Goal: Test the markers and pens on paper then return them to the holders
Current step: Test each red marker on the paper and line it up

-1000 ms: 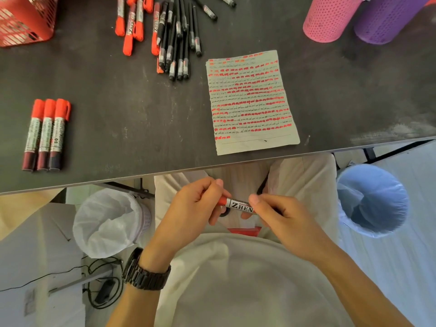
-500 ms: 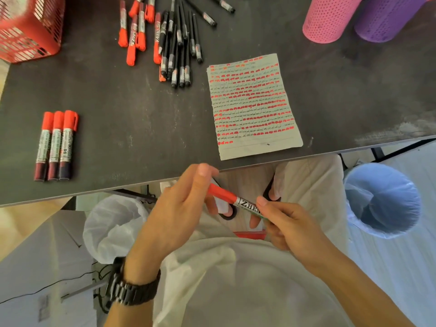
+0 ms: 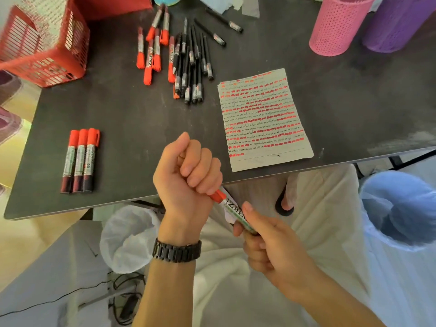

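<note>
— So, what are the hands doing?

— Both are closed on one thing. The left hand (image 3: 188,175), a black link watch (image 3: 177,251) at its wrist, is a fist wrapped round the cap end of a slim red-capped marker with a white printed barrel (image 3: 232,208); the fist hides most of the cap. The right hand (image 3: 271,244) grips the barrel's other end, thumb laid along it, fingers curled beneath.

— Where is that marker?

— Off the dark grey desk (image 3: 141,119), just below its near edge. It slants from eleven o'clock at the cap to five o'clock at the right hand.

— And around the hands?

— Close at one o'clock lies a pale lined sheet of paper (image 3: 264,119), filled with rows of red dashes and dark scribbles. Between eleven and twelve is a loose heap of slim red markers and black pens (image 3: 179,60). At nine o'clock three thick red-capped markers (image 3: 80,161) lie side by side, touching. A red slotted plastic basket (image 3: 47,50) sits at ten o'clock. Far back at one o'clock stand a pink perforated round holder (image 3: 337,27) and a purple holder (image 3: 396,22) beside it.

— Lower down?

— A white-lined bin (image 3: 129,239) at eight o'clock, a blue-lined bin (image 3: 401,208) at three.
</note>
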Action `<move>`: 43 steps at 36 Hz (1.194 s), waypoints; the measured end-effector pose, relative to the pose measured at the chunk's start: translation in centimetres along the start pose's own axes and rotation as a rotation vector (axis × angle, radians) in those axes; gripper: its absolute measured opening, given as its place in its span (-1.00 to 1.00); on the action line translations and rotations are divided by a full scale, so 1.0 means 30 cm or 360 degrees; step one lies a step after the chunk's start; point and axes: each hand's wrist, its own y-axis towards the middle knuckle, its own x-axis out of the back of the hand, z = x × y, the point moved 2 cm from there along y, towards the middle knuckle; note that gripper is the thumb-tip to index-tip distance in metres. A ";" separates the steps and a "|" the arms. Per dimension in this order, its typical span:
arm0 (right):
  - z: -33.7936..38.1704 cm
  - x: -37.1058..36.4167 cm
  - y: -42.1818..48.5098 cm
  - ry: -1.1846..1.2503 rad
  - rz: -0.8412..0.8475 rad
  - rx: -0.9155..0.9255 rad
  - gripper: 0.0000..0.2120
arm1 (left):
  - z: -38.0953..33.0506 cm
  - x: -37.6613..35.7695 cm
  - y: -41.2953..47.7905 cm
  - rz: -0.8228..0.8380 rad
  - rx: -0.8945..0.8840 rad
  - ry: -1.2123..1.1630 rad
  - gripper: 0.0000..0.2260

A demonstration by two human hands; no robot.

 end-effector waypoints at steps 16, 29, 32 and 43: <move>-0.018 -0.072 -0.068 0.0576 -0.0372 -0.0214 -0.55 | 0.079 -0.012 0.027 -0.0220 0.0180 0.0043 -0.58; -0.023 -0.120 -0.092 0.0750 -0.0395 -0.0251 -0.52 | 0.065 -0.013 0.019 -0.0203 0.0216 0.0083 -0.58; -0.039 -0.117 -0.090 0.0717 -0.0425 -0.0262 -0.52 | 0.082 -0.001 0.006 -0.0254 0.0237 0.0020 -0.57; 0.093 -0.025 -0.009 -0.0351 -0.0174 0.0132 -0.48 | -0.021 0.029 -0.008 -0.0135 0.0085 0.0372 -0.60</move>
